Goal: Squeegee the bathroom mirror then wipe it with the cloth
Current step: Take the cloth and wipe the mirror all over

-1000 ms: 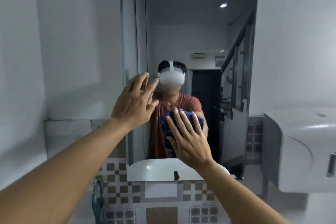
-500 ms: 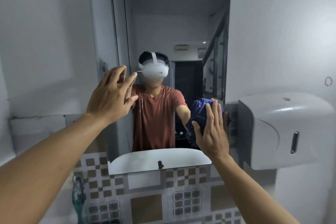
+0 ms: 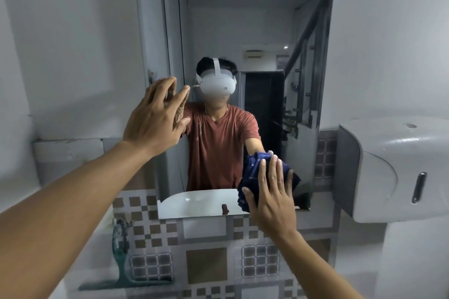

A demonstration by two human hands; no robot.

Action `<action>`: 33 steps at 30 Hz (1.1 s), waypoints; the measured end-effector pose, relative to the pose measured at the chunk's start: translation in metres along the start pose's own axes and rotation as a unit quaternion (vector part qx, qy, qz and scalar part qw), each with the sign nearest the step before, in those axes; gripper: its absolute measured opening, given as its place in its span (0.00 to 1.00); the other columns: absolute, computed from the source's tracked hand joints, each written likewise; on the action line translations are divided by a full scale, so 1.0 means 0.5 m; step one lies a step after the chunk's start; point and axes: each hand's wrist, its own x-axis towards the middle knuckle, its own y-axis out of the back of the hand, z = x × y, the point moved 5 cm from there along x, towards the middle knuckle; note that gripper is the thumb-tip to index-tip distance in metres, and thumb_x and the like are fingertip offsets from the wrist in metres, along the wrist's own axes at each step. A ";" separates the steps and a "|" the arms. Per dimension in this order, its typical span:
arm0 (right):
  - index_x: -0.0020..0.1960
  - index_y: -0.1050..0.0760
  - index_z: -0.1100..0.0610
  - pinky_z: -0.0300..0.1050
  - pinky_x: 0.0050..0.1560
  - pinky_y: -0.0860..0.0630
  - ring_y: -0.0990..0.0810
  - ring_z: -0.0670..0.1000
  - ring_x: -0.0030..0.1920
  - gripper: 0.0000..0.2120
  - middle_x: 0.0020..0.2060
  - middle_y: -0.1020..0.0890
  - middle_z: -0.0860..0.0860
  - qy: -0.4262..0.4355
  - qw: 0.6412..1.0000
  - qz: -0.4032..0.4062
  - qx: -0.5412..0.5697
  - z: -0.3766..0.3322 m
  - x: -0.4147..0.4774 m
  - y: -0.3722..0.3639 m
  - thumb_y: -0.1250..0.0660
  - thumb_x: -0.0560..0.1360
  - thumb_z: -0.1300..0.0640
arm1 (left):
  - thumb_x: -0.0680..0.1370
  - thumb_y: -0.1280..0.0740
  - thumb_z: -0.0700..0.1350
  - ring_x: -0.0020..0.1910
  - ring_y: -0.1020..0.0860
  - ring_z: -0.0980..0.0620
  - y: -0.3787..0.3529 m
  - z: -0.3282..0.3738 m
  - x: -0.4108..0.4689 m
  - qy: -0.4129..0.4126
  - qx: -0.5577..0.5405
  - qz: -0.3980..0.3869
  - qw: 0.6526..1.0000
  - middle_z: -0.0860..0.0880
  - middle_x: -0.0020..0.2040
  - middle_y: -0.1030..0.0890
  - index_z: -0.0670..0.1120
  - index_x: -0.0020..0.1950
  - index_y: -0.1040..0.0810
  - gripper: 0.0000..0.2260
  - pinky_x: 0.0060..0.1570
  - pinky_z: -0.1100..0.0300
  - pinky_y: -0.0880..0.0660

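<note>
Blue cloth (image 3: pixel 252 172) under flat right hand (image 3: pixel 272 199) on mirror (image 3: pixel 243 19); left hand (image 3: pixel 155 124) spread, empty.

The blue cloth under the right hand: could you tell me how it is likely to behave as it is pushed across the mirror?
The blue cloth looks soft and floppy: it bunches in folds under the right hand. It will probably drag and crumple rather than slide flat on the mirror. A flat palm, not a grip, presses it, so it may slip out.
</note>
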 end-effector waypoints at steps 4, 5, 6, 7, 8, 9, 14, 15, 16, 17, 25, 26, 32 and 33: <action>0.81 0.49 0.60 0.66 0.79 0.53 0.52 0.59 0.82 0.34 0.80 0.45 0.62 0.056 0.998 0.013 0.000 -0.091 0.031 -0.016 0.46 0.83 0.41 | 0.76 0.30 0.53 0.74 0.37 0.39 0.002 0.000 0.001 0.002 -0.005 0.001 1.000 0.39 0.74 0.34 0.46 0.77 0.33 0.32 0.57 0.40 0.21; 0.81 0.48 0.60 0.67 0.78 0.52 0.51 0.59 0.82 0.33 0.80 0.45 0.62 0.061 0.998 0.018 -0.002 -0.111 0.037 -0.023 0.46 0.83 0.42 | 0.76 0.30 0.54 0.74 0.37 0.39 0.002 -0.001 0.001 0.002 -0.005 0.000 1.000 0.39 0.74 0.34 0.46 0.77 0.33 0.31 0.57 0.39 0.21; 0.81 0.48 0.60 0.68 0.78 0.50 0.51 0.59 0.81 0.33 0.80 0.45 0.62 0.068 0.997 0.021 -0.002 -0.131 0.042 -0.029 0.45 0.84 0.42 | 0.76 0.30 0.54 0.74 0.37 0.39 0.001 -0.001 0.002 0.002 -0.005 -0.001 1.000 0.39 0.74 0.34 0.46 0.77 0.33 0.31 0.57 0.39 0.20; 0.81 0.47 0.60 0.69 0.78 0.49 0.50 0.59 0.81 0.33 0.80 0.44 0.61 0.080 0.997 0.022 -0.001 -0.153 0.046 -0.035 0.44 0.84 0.43 | 0.76 0.30 0.54 0.74 0.37 0.39 0.001 -0.002 0.002 0.002 -0.005 -0.001 1.000 0.39 0.74 0.34 0.46 0.77 0.33 0.31 0.56 0.39 0.20; 0.81 0.47 0.60 0.69 0.77 0.48 0.49 0.59 0.81 0.33 0.80 0.44 0.61 0.094 0.995 0.026 0.001 -0.175 0.050 -0.038 0.43 0.83 0.44 | 0.77 0.30 0.54 0.74 0.37 0.39 0.000 -0.003 0.001 0.002 -0.005 -0.001 1.000 0.39 0.74 0.34 0.47 0.77 0.33 0.31 0.56 0.40 0.20; 0.81 0.45 0.60 0.68 0.77 0.48 0.48 0.59 0.81 0.32 0.80 0.44 0.60 0.110 0.993 0.030 0.002 -0.198 0.053 -0.042 0.43 0.83 0.44 | 0.77 0.30 0.54 0.74 0.37 0.39 -0.001 -0.004 0.001 0.002 -0.007 0.000 1.000 0.39 0.74 0.33 0.46 0.77 0.33 0.31 0.56 0.40 0.20; 0.80 0.41 0.59 0.64 0.78 0.50 0.46 0.57 0.81 0.28 0.80 0.40 0.59 0.199 0.980 0.025 -0.005 -0.304 0.065 -0.056 0.45 0.84 0.48 | 0.77 0.31 0.53 0.75 0.38 0.39 -0.004 -0.007 -0.002 0.000 -0.016 0.007 1.000 0.39 0.75 0.34 0.46 0.77 0.33 0.30 0.57 0.42 0.22; 0.81 0.42 0.59 0.64 0.78 0.50 0.47 0.57 0.81 0.29 0.80 0.41 0.58 0.227 0.974 0.016 -0.012 -0.319 0.064 -0.063 0.44 0.84 0.48 | 0.77 0.31 0.53 0.75 0.38 0.40 -0.005 -0.007 -0.002 -0.002 -0.014 0.008 1.000 0.39 0.75 0.34 0.46 0.77 0.33 0.30 0.59 0.43 0.22; 0.81 0.44 0.59 0.64 0.79 0.52 0.47 0.57 0.81 0.30 0.80 0.42 0.58 0.258 0.966 0.005 -0.020 -0.329 0.060 -0.071 0.42 0.83 0.49 | 0.77 0.31 0.54 0.75 0.38 0.40 -0.007 -0.007 -0.003 -0.004 -0.011 0.010 1.000 0.39 0.75 0.34 0.46 0.77 0.33 0.30 0.61 0.44 0.24; 0.81 0.45 0.59 0.63 0.79 0.53 0.47 0.57 0.81 0.32 0.81 0.42 0.57 0.288 0.957 -0.007 -0.028 -0.333 0.054 -0.079 0.40 0.82 0.50 | 0.78 0.32 0.54 0.75 0.38 0.40 -0.007 -0.007 -0.004 -0.006 -0.008 0.013 1.000 0.39 0.75 0.34 0.46 0.77 0.33 0.30 0.64 0.44 0.26; 0.81 0.45 0.58 0.62 0.79 0.49 0.44 0.57 0.81 0.31 0.80 0.41 0.57 0.303 0.951 -0.027 -0.063 -0.212 -0.008 -0.073 0.40 0.82 0.51 | 0.79 0.35 0.52 0.74 0.37 0.37 -0.020 0.015 -0.041 0.000 -0.025 0.027 0.999 0.36 0.75 0.35 0.45 0.78 0.35 0.29 0.71 0.43 0.31; 0.81 0.43 0.57 0.62 0.78 0.47 0.43 0.57 0.80 0.29 0.80 0.40 0.57 0.285 0.956 -0.025 -0.062 -0.187 -0.009 -0.065 0.41 0.83 0.49 | 0.79 0.35 0.52 0.75 0.37 0.37 -0.027 0.020 -0.051 0.006 -0.032 0.023 0.999 0.36 0.76 0.36 0.45 0.79 0.37 0.30 0.72 0.43 0.32; 0.81 0.45 0.55 0.61 0.80 0.54 0.49 0.56 0.82 0.31 0.81 0.45 0.58 0.139 0.990 -0.017 -0.037 -0.041 0.004 -0.018 0.43 0.83 0.45 | 0.78 0.32 0.54 0.77 0.42 0.36 -0.064 0.033 -0.082 0.003 -0.022 -0.003 1.000 0.35 0.78 0.40 0.45 0.80 0.37 0.33 0.75 0.40 0.37; 0.82 0.47 0.55 0.60 0.80 0.55 0.50 0.55 0.82 0.32 0.81 0.46 0.58 0.124 0.992 -0.016 -0.034 -0.022 0.003 -0.011 0.42 0.83 0.45 | 0.78 0.32 0.54 0.78 0.42 0.36 -0.065 0.031 -0.081 0.006 -0.023 -0.004 1.000 0.35 0.78 0.41 0.46 0.80 0.37 0.33 0.74 0.40 0.37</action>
